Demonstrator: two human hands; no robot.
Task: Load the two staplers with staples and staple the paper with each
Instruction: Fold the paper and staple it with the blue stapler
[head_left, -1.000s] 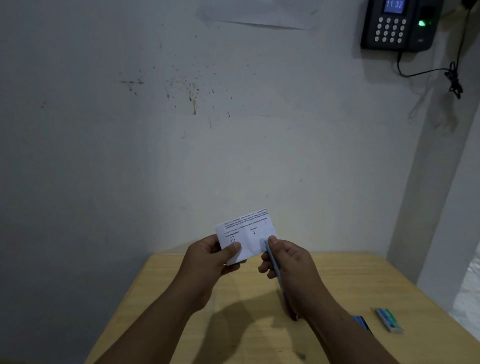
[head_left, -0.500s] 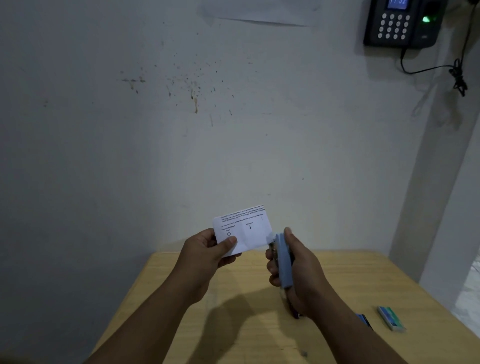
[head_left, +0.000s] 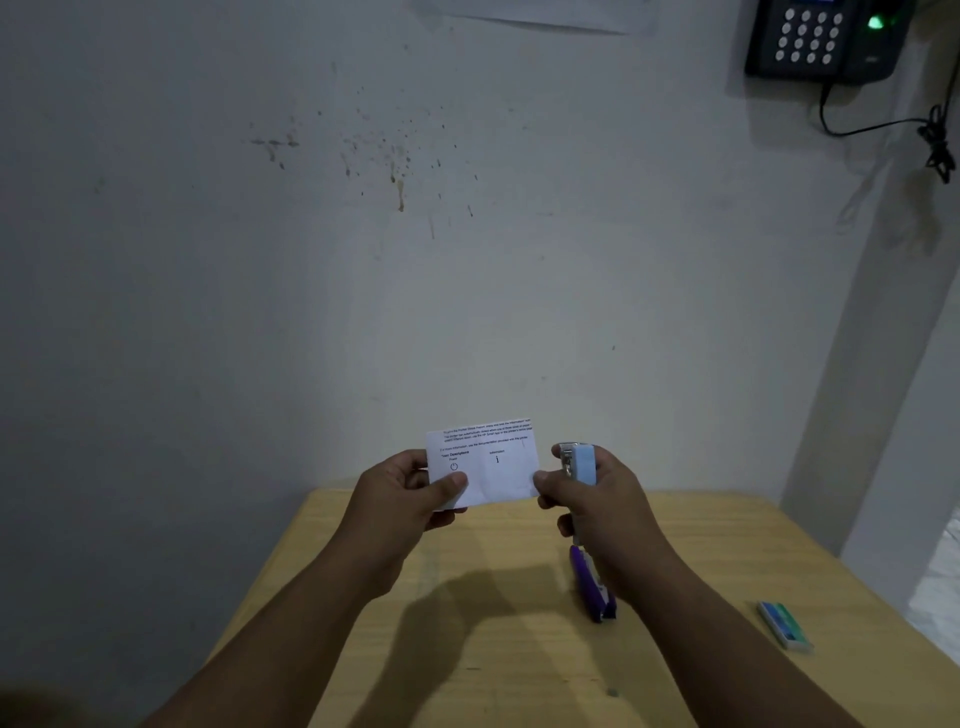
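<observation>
- Centrally, the paper (head_left: 485, 465) is being held up in the air above the far edge of the surface (head_left: 467, 649), its printed side facing the camera; small lines of text are running along its top and two small symbols are sitting lower down.
- The left hand (head_left: 402, 501) is pinching the paper's left lower corner, thumb lying on the front and the other fingers tucked behind.
- The right hand (head_left: 597, 501) is wrapping around the light blue stapler (head_left: 581, 464), holding it upright with its metal mouth at the top, just beside the paper's right edge; the thumb tip is touching the paper's lower right corner.
- The purple stapler (head_left: 592, 592) is lying on the surface below the right hand, partly hidden by the wrist.
- The staple box (head_left: 784, 625), green and pale, is resting on the surface well to the right, near the edge.
- Behind, a dark keypad device (head_left: 826, 39) is hanging on the stained wall (head_left: 363, 260), a green light glowing on it.
</observation>
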